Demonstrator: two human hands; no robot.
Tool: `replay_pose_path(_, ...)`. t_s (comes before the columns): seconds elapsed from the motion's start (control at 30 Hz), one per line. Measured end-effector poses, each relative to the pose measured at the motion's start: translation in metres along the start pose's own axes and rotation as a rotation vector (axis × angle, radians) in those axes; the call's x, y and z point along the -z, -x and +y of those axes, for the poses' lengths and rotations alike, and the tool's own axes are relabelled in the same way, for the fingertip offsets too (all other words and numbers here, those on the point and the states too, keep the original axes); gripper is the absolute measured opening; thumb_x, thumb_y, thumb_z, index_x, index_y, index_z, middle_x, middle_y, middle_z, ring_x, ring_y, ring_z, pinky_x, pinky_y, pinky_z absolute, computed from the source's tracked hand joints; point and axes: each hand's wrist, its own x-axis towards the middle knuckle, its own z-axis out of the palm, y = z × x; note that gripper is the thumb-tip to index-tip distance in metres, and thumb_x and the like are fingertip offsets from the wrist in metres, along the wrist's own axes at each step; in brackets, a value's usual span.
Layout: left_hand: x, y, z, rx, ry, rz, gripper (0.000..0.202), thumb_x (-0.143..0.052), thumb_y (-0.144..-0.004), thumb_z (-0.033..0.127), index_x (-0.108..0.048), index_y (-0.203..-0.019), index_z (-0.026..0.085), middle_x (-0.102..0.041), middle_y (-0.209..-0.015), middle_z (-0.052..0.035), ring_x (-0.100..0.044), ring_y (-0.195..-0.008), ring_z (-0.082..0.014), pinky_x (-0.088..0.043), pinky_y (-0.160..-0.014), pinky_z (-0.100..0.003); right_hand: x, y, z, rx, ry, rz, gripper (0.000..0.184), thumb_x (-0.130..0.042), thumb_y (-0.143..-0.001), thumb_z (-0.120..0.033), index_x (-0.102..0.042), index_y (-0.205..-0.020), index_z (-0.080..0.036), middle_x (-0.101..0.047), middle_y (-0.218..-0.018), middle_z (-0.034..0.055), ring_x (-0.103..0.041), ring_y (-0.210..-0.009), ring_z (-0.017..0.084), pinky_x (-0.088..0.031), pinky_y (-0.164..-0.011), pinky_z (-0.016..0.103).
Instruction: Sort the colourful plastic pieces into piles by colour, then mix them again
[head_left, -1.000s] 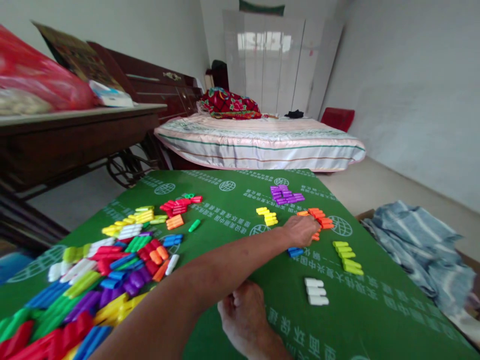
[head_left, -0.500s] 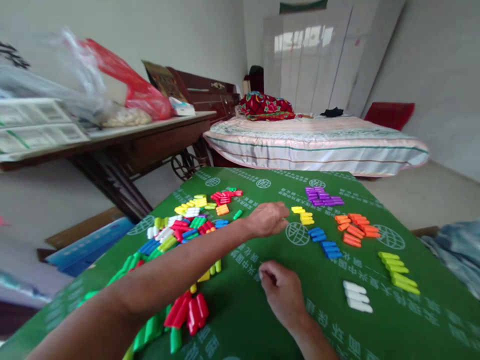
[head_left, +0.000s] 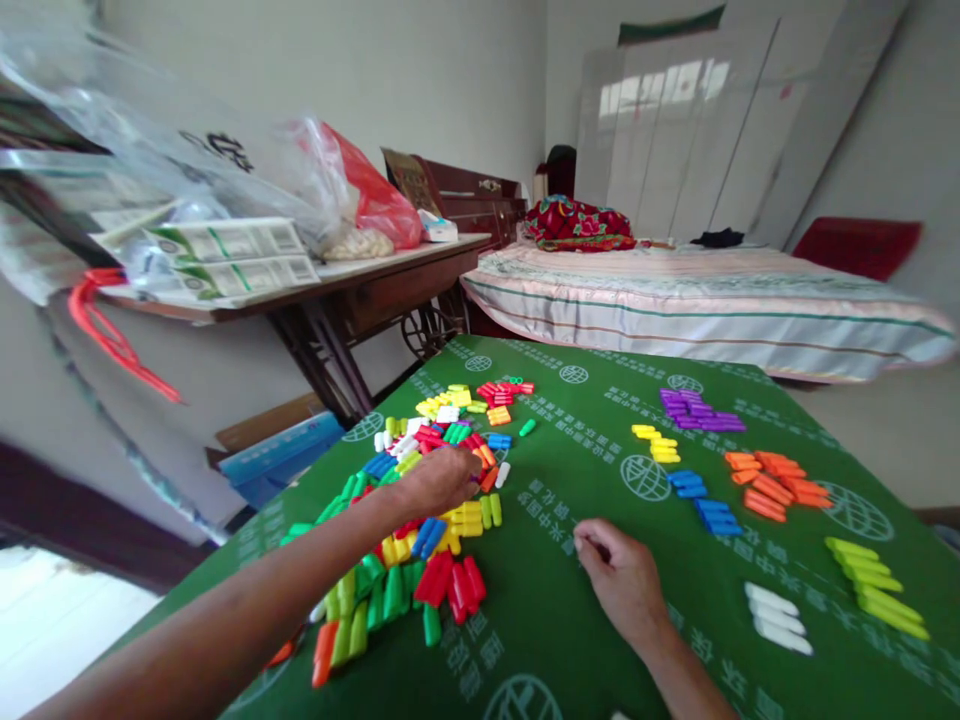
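A mixed pile of coloured plastic pieces (head_left: 420,545) lies on the left of the green printed tablecloth (head_left: 570,430). My left hand (head_left: 439,480) reaches into the middle of the pile, knuckles up, fingers curled down among the pieces; what they pinch is hidden. My right hand (head_left: 619,575) rests on the cloth to the right of the pile, fingers curled in, nothing visible in them. Sorted groups lie further right: purple (head_left: 701,410), yellow (head_left: 656,445), blue (head_left: 705,502), orange (head_left: 772,482), lime green (head_left: 874,588) and white (head_left: 776,612).
A wooden sewing-machine table (head_left: 375,285) with plastic bags and boxes stands to the left. A bed (head_left: 697,295) with a striped cover lies behind the table, and white wardrobes (head_left: 675,130) line the far wall. A blue box (head_left: 277,455) lies on the floor at left.
My left hand has drawn back from the orange group across the cloth to the mixed pile on the left. The view has swung left. My right hand has stayed resting on the cloth.
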Motion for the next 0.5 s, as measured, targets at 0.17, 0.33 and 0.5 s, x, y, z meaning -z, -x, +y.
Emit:
replay_pose_path(0.17,-0.004,-0.009,0.014,0.111,-0.051,-0.014,0.018,-0.051,-0.08,0.022,-0.066,-0.088,0.018,-0.069,-0.095,-0.0092,-0.064,-0.091,-0.0237,-0.049,-0.077,-0.033,0.0,0.001,0.0,0.0,0.002,-0.006,0.024,-0.047,-0.083,-0.038,-0.065,-0.078,-0.022,-0.062,-0.063,-0.0026,-0.055,-0.055,0.014,-0.038,-0.054,0.023)
replay_pose_path(0.33,-0.008,-0.022,0.027,0.222,-0.114,-0.043,0.024,-0.052,-0.08,0.027,-0.068,-0.093,0.014,-0.067,-0.099,-0.0162,-0.066,-0.092,-0.0296,-0.052,-0.074,-0.038,0.0,0.0,0.0,-0.006,-0.006,-0.018,0.023,-0.047,-0.083,-0.036,-0.065,-0.078,-0.022,-0.062,-0.064,-0.0024,-0.055,-0.056,0.014,-0.037,-0.055,0.023)
replay_pose_path(0.5,-0.009,-0.027,0.032,0.24,-0.12,-0.058,0.023,-0.052,-0.081,0.025,-0.068,-0.094,0.014,-0.067,-0.1,-0.0156,-0.065,-0.094,-0.0282,-0.051,-0.078,-0.037,0.0,-0.002,-0.002,-0.01,-0.009,-0.017,0.02,-0.047,-0.083,-0.032,-0.064,-0.078,-0.021,-0.062,-0.065,-0.0024,-0.054,-0.057,0.013,-0.036,-0.055,0.022)
